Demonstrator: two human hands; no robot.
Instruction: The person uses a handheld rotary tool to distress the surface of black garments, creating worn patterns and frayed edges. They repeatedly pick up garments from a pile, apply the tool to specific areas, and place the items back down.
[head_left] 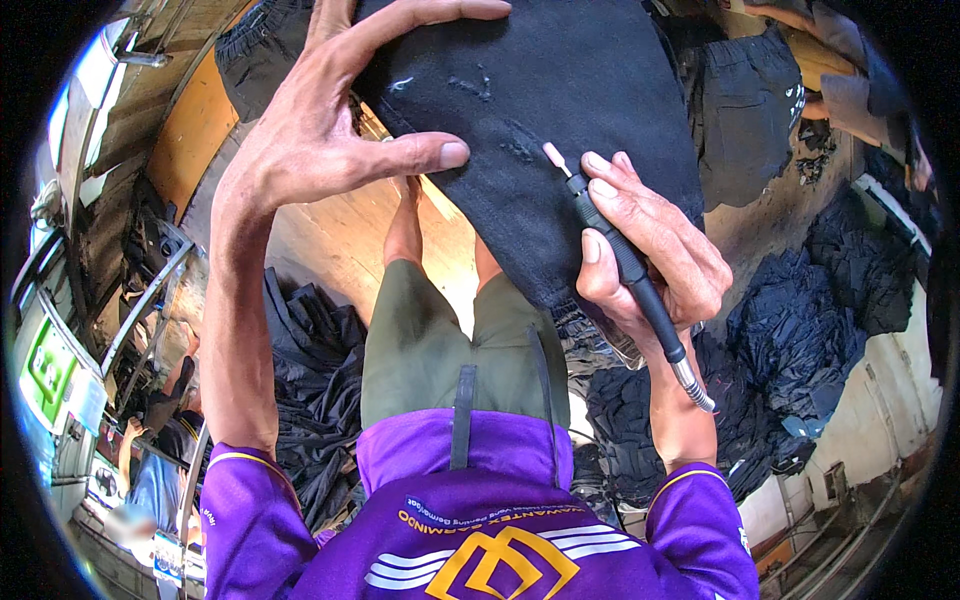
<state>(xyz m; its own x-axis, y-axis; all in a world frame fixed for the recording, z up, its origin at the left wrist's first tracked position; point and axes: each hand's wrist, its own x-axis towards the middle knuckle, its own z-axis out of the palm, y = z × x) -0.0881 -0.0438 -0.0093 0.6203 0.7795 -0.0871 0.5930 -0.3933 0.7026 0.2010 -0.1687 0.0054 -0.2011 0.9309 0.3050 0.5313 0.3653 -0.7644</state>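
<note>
A black denim garment (pixel 600 80) is spread out in front of me, with a few pale, frayed scuffs on its surface. My left hand (pixel 310 150) is at its left edge, thumb and forefinger stretched wide apart over the cloth; the other fingers are partly cut off by the top of the picture. In my right hand (pixel 665 245) is a pen-shaped rotary grinder (pixel 625 255), its dark ribbed handle gripped between thumb and fingers. A small pinkish grinding tip (pixel 553 154) points up and left, close by a scuff. Whether the tip touches the cloth I cannot tell.
Dark clothes lie in heaps at the right (pixel 800 310) and at the lower left (pixel 315 370). Another dark garment (pixel 745 110) is spread at the upper right. Other people's arms (pixel 850 110) show at the far right, and a person (pixel 165 470) is at the lower left.
</note>
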